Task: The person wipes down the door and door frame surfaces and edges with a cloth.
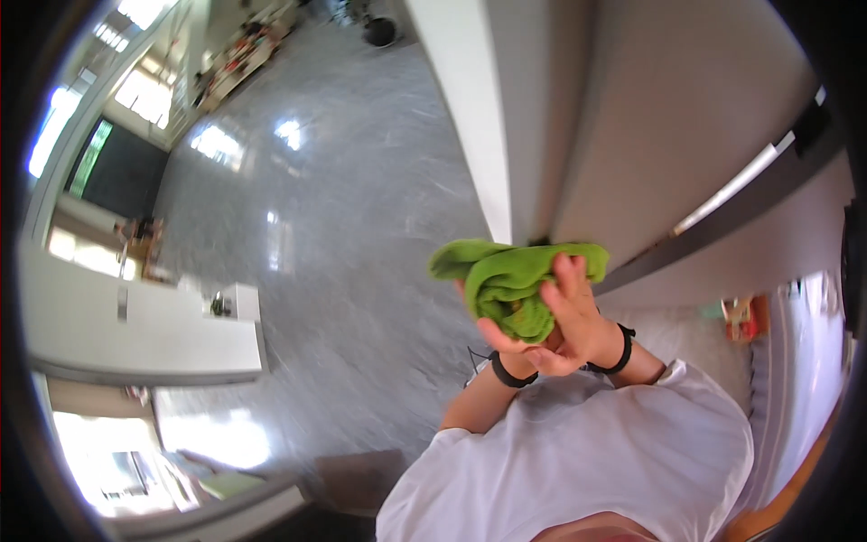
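Draping white shirt (578,443): nearest, spread across the lower middle, short-sleeved.
Black wristbands (513,373): worn one on each wrist, just beyond the sleeves.
Left hand (502,340): curled round the near and left side of the cloth, closed on it, partly hidden underneath; cannot tell how tightly.
Right hand (585,327): closed loosely over the right side of the cloth, with fingers slightly spread and bent against the folds.
Green cloth (506,271): bunched and folded between both hands, right of centre, with a loose end sticking out left.
Tall grey-brown panel (677,117): rising just beyond the cloth, to the right; cannot tell whether touching it.
Grey floor (361,199): shiny, stretching away on the left.
White counter (135,316): standing well apart, at left, bearing a small plant (219,304).
Bright windows (144,96): far left.
Black round object (380,33): farthest, on the floor.
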The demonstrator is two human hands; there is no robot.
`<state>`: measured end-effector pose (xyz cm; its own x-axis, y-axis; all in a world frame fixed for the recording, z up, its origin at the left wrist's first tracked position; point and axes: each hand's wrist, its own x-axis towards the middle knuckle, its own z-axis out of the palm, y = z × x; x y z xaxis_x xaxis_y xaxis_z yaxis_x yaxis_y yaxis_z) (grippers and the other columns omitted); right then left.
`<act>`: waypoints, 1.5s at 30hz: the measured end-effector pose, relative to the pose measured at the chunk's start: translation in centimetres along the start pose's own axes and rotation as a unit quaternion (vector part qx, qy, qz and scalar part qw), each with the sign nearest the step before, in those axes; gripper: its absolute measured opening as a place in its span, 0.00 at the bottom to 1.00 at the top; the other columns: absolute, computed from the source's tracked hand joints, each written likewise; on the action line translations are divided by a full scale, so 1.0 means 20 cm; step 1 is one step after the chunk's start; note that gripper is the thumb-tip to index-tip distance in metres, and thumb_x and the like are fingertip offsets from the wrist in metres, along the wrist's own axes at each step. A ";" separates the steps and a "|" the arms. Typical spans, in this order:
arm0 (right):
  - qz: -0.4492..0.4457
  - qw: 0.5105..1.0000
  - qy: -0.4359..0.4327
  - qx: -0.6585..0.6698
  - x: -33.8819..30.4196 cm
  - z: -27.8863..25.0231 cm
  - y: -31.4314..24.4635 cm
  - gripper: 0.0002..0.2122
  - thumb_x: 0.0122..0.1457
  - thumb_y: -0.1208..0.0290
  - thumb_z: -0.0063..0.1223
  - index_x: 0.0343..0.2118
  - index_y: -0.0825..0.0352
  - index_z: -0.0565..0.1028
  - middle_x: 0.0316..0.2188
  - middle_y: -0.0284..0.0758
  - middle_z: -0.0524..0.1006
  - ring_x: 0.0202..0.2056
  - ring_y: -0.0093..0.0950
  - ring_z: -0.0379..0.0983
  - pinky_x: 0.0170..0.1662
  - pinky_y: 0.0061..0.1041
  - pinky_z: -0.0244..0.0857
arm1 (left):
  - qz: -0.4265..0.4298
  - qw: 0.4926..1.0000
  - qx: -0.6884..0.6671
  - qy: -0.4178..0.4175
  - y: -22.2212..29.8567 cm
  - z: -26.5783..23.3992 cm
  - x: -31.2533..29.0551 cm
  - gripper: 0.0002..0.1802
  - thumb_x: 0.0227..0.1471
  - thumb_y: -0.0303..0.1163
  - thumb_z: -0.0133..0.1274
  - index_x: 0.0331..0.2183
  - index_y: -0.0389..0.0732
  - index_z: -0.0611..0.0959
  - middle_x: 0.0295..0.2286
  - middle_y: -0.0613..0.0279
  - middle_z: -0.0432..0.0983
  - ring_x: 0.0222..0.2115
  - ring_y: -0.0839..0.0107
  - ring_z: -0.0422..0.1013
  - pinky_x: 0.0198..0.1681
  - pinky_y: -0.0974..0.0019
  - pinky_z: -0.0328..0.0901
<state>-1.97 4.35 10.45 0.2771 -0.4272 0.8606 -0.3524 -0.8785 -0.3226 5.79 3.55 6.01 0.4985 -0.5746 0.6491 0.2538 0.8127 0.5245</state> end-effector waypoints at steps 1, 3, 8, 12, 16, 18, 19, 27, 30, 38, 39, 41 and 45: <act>-0.005 1.000 0.012 -0.002 0.02 0.03 0.00 0.32 0.59 0.59 0.52 0.64 0.72 0.65 0.68 0.51 0.57 0.72 0.44 0.44 0.71 0.36 0.39 | -0.058 0.977 -0.196 -0.058 -0.01 -0.07 -0.01 0.50 0.60 0.60 0.42 0.70 0.48 0.38 0.68 0.49 0.42 0.66 0.49 0.52 0.65 0.42 0.55; 0.012 1.000 -0.002 -0.021 0.05 0.01 -0.02 0.31 0.58 0.60 0.52 0.64 0.72 0.66 0.68 0.50 0.58 0.72 0.42 0.46 0.71 0.36 0.41 | -0.080 0.972 -0.208 -0.080 -0.02 -0.07 0.02 0.47 0.60 0.58 0.43 0.69 0.48 0.42 0.68 0.50 0.43 0.65 0.47 0.52 0.65 0.41 0.54; 0.038 0.997 -0.050 0.033 0.12 -0.06 -0.03 0.30 0.58 0.64 0.50 0.64 0.72 0.66 0.67 0.46 0.62 0.69 0.42 0.54 0.69 0.38 0.48 | 0.179 0.895 0.332 -0.239 -0.14 -0.09 -0.01 0.41 0.60 0.54 0.46 0.66 0.49 0.52 0.67 0.52 0.44 0.63 0.41 0.53 0.64 0.36 0.51; 0.084 0.990 -0.018 0.108 0.10 -0.15 -0.01 0.33 0.58 0.63 0.51 0.65 0.74 0.62 0.65 0.48 0.63 0.68 0.44 0.55 0.67 0.38 0.51 | 0.264 0.741 0.535 -0.307 -0.21 -0.12 -0.13 0.36 0.60 0.51 0.48 0.64 0.49 0.60 0.66 0.53 0.45 0.62 0.36 0.53 0.63 0.33 0.49; 0.141 0.988 0.023 0.051 0.01 -0.31 -0.01 0.37 0.56 0.62 0.55 0.66 0.77 0.57 0.62 0.53 0.66 0.64 0.47 0.61 0.62 0.38 0.57 | 0.286 0.645 0.622 -0.340 -0.25 -0.03 -0.22 0.31 0.60 0.48 0.50 0.62 0.50 0.68 0.65 0.55 0.45 0.61 0.32 0.54 0.62 0.29 0.47; 0.195 0.977 0.025 -0.080 0.02 -0.45 -0.09 0.37 0.55 0.62 0.56 0.65 0.77 0.60 0.60 0.52 0.68 0.54 0.45 0.70 0.57 0.39 0.62 | 0.283 0.617 0.646 -0.348 -0.24 0.06 -0.24 0.29 0.59 0.47 0.51 0.61 0.50 0.72 0.64 0.55 0.46 0.60 0.29 0.54 0.62 0.28 0.46; 0.230 0.963 -0.017 -0.139 0.03 -0.53 -0.13 0.37 0.54 0.59 0.58 0.63 0.77 0.63 0.59 0.53 0.70 0.41 0.42 0.75 0.48 0.36 0.69 | 0.282 0.617 0.652 -0.340 -0.23 0.11 -0.24 0.29 0.59 0.47 0.51 0.61 0.50 0.72 0.64 0.55 0.46 0.60 0.29 0.54 0.62 0.28 0.46; 0.199 0.973 -0.062 -0.094 -0.08 -0.72 -0.06 0.44 0.52 0.51 0.62 0.65 0.77 0.59 0.61 0.58 0.66 0.30 0.38 0.77 0.37 0.32 0.74 | 0.448 0.521 0.647 -0.330 -0.01 0.45 -0.11 0.19 0.59 0.38 0.48 0.46 0.41 0.84 0.45 0.61 0.81 0.51 0.59 0.70 0.58 0.37 0.55; 0.225 0.970 -0.085 0.037 -0.10 -0.78 -0.07 0.47 0.52 0.50 0.63 0.68 0.76 0.53 0.65 0.60 0.58 0.31 0.40 0.79 0.37 0.32 0.75 | 0.456 0.553 0.644 -0.266 -0.01 0.48 -0.11 0.18 0.58 0.37 0.47 0.43 0.41 0.86 0.46 0.60 0.80 0.49 0.59 0.72 0.57 0.39 0.56; 0.222 0.954 -0.122 0.159 -0.14 -0.78 -0.01 0.44 0.54 0.61 0.63 0.67 0.74 0.49 0.67 0.63 0.45 0.58 0.47 0.59 0.64 0.43 0.53 | 0.225 0.857 0.439 -0.148 -0.07 0.46 -0.10 0.41 0.53 0.45 0.60 0.60 0.42 0.58 0.59 0.37 0.61 0.59 0.35 0.57 0.61 0.35 0.41; 0.225 0.954 -0.121 0.159 -0.16 -0.77 0.00 0.44 0.54 0.61 0.63 0.67 0.74 0.49 0.67 0.63 0.45 0.58 0.47 0.59 0.64 0.43 0.53 | 0.223 0.857 0.440 -0.149 -0.07 0.47 -0.10 0.41 0.53 0.45 0.60 0.60 0.42 0.58 0.59 0.37 0.61 0.59 0.35 0.57 0.61 0.35 0.41; 0.285 0.929 -0.046 0.232 -0.19 -0.73 0.01 0.35 0.54 0.63 0.63 0.60 0.73 0.56 0.61 0.56 0.56 0.55 0.44 0.61 0.63 0.41 0.53 | 0.218 0.871 0.418 -0.142 -0.06 0.47 -0.09 0.36 0.55 0.45 0.59 0.58 0.43 0.62 0.59 0.39 0.62 0.60 0.40 0.55 0.62 0.38 0.43; 0.288 0.934 -0.020 0.212 -0.21 -0.59 0.01 0.31 0.54 0.64 0.61 0.54 0.71 0.58 0.56 0.51 0.58 0.56 0.43 0.60 0.61 0.40 0.54 | 0.243 0.866 0.411 -0.150 -0.04 0.41 -0.08 0.28 0.59 0.43 0.56 0.56 0.46 0.68 0.58 0.43 0.66 0.59 0.47 0.56 0.61 0.46 0.49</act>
<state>-13.68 8.38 11.38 0.1874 -0.8547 0.4841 -0.0707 -0.5033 -0.8612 -2.08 3.03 9.00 0.1126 -0.2841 0.9521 -0.6631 0.6921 0.2850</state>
